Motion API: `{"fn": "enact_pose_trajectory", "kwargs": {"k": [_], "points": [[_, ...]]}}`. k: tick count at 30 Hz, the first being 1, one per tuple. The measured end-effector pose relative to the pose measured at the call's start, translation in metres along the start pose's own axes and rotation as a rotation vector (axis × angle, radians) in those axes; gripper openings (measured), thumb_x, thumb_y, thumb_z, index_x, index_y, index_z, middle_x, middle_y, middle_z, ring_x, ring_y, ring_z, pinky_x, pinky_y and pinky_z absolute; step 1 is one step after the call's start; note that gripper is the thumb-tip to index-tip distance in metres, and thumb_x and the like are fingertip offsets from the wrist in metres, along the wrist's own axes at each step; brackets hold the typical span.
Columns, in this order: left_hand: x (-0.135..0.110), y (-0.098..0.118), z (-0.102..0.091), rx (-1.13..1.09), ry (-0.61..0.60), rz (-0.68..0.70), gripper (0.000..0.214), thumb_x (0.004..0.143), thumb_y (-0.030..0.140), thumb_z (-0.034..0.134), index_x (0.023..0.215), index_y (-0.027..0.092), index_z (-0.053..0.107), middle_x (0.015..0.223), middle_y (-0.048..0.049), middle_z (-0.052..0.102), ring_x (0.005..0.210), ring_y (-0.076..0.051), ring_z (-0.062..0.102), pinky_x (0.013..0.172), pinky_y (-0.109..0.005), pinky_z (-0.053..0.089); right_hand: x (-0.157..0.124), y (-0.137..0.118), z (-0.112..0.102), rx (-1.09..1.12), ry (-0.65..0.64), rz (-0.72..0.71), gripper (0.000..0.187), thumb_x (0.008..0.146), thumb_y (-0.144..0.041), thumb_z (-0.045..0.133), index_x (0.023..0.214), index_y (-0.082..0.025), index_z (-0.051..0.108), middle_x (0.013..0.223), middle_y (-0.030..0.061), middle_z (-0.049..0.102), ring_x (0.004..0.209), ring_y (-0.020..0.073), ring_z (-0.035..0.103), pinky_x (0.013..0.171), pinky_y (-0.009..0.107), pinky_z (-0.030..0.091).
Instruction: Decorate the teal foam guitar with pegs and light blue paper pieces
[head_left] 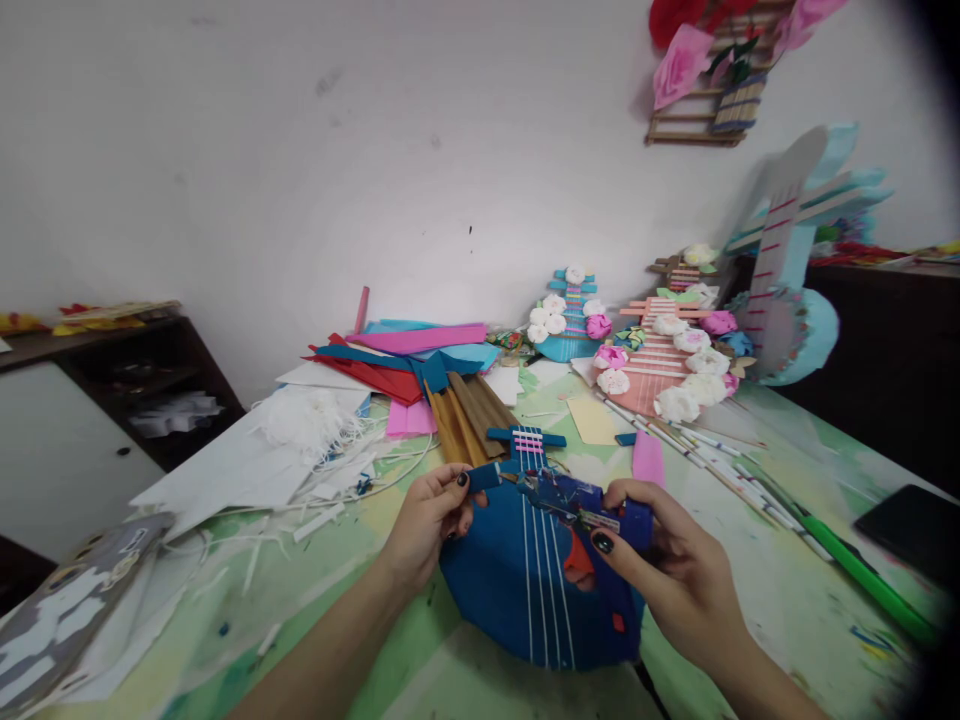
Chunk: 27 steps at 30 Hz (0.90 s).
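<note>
My right hand [667,560] is closed around a dark blue hot glue gun [562,497], its nozzle pointing left. Between the thumb and fingers of my left hand [431,520] is a small blue paper-covered strip [486,476]. The nozzle tip is at or very near the strip's right end; whether they touch I cannot tell. Under both hands lies a blue paper lute [495,580] with white strings and a short neck with a blue crossbar [555,440]. The glue gun and my right hand hide part of its body.
Folded crepe paper [442,340] and white scraps [300,430] lie behind and left. Flower-trimmed paper instruments [574,345] stand at the back right. Rolled paper sticks [705,455], a green tool [862,575] and a dark phone-like slab [911,535] lie right. A patterned bag [75,600] is front left.
</note>
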<state>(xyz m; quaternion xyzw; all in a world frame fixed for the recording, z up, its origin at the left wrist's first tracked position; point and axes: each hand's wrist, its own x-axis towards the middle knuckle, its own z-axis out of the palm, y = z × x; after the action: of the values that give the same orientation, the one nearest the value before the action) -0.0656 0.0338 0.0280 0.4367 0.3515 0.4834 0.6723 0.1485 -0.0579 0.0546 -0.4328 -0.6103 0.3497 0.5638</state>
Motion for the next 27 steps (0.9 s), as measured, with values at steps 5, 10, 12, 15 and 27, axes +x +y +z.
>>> {"fn": "enact_pose_trajectory", "kwargs": {"k": [5, 10, 12, 15, 27], "points": [[-0.0009, 0.0005, 0.0006, -0.005, -0.002, 0.003, 0.032, 0.068, 0.035, 0.073, 0.084, 0.012, 0.057, 0.062, -0.0029, 0.064, 0.036, -0.003, 0.042, 0.038, -0.015, 0.022, -0.0023, 0.0021, 0.0005, 0.06, -0.03, 0.043, 0.019, 0.084, -0.029, 0.06, 0.095, -0.026, 0.045, 0.07, -0.001, 0.064, 0.055, 0.0163, 0.066, 0.05, 0.025, 0.053], [-0.0015, 0.003, 0.0024, 0.0, -0.001, 0.016, 0.031, 0.068, 0.033, 0.073, 0.083, 0.012, 0.057, 0.063, -0.0033, 0.064, 0.037, -0.003, 0.041, 0.039, -0.016, 0.024, -0.006, 0.0032, 0.0013, 0.084, -0.086, 0.085, 0.024, 0.084, -0.03, 0.06, 0.095, -0.027, 0.039, 0.074, 0.0022, 0.069, 0.062, 0.0201, 0.068, 0.056, 0.03, 0.054], [-0.0015, 0.0034, 0.0026, 0.006, 0.0, 0.016, 0.031, 0.068, 0.033, 0.073, 0.083, 0.012, 0.057, 0.062, -0.0035, 0.064, 0.038, -0.003, 0.041, 0.038, -0.016, 0.024, -0.0057, 0.0024, 0.0016, 0.079, -0.077, 0.091, 0.026, 0.083, -0.03, 0.061, 0.093, -0.027, 0.037, 0.074, 0.0024, 0.069, 0.063, 0.0206, 0.069, 0.057, 0.031, 0.054], [-0.0013, 0.0027, 0.0021, 0.018, -0.002, 0.013, 0.031, 0.069, 0.033, 0.072, 0.085, 0.012, 0.056, 0.062, -0.0032, 0.064, 0.037, -0.003, 0.041, 0.038, -0.016, 0.024, -0.0038, 0.0003, 0.0025, 0.057, -0.072, 0.109, 0.03, 0.081, -0.03, 0.063, 0.087, -0.026, 0.034, 0.073, 0.0018, 0.068, 0.063, 0.0208, 0.069, 0.054, 0.029, 0.053], [-0.0018, 0.0036, 0.0021, 0.025, 0.013, -0.003, 0.036, 0.065, 0.034, 0.075, 0.085, 0.011, 0.055, 0.062, -0.0026, 0.063, 0.037, -0.003, 0.041, 0.037, -0.015, 0.025, 0.0009, -0.0016, -0.0001, -0.352, 0.148, -0.197, 0.032, 0.073, -0.027, 0.067, 0.068, -0.023, 0.036, 0.051, -0.008, 0.041, 0.043, 0.0075, 0.035, 0.04, 0.02, 0.028]]}}
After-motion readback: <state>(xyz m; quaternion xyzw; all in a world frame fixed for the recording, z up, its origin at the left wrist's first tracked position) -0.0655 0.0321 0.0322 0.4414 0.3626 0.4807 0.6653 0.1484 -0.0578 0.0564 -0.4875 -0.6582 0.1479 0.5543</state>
